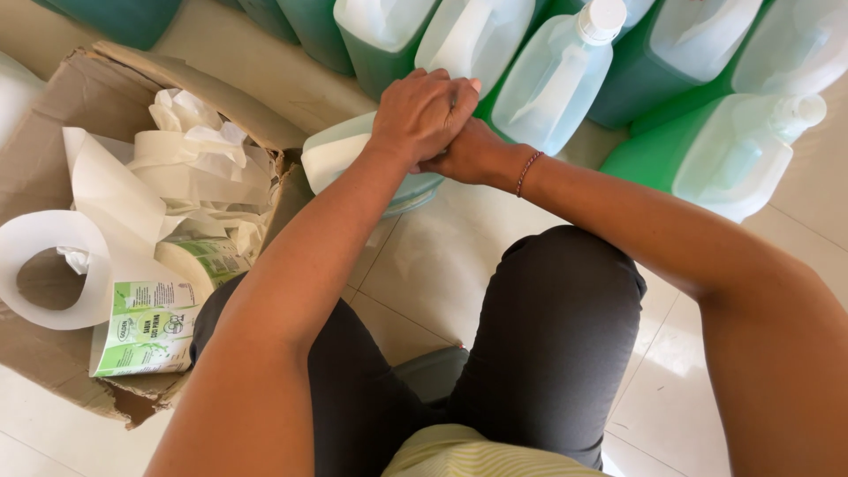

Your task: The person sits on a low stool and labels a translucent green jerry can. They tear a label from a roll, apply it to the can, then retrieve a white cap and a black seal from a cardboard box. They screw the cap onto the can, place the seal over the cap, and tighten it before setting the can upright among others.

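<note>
A translucent plastic jug (334, 157) with green liquid stands on the tiled floor in front of my knees. My left hand (422, 113) reaches from the lower left, its fingers curled over the top of the jug. My right hand (468, 155), a beaded bracelet on the wrist, comes in from the right and lies under my left hand against the same jug. Its fingers are hidden by my left hand. The jug's cap and handle are covered by both hands.
Several more jugs of green liquid (556, 75) stand in a row along the top. A torn cardboard box (53, 132) at the left holds a white roll of backing paper (49, 265), green printed labels (146, 331) and crumpled paper (199, 146).
</note>
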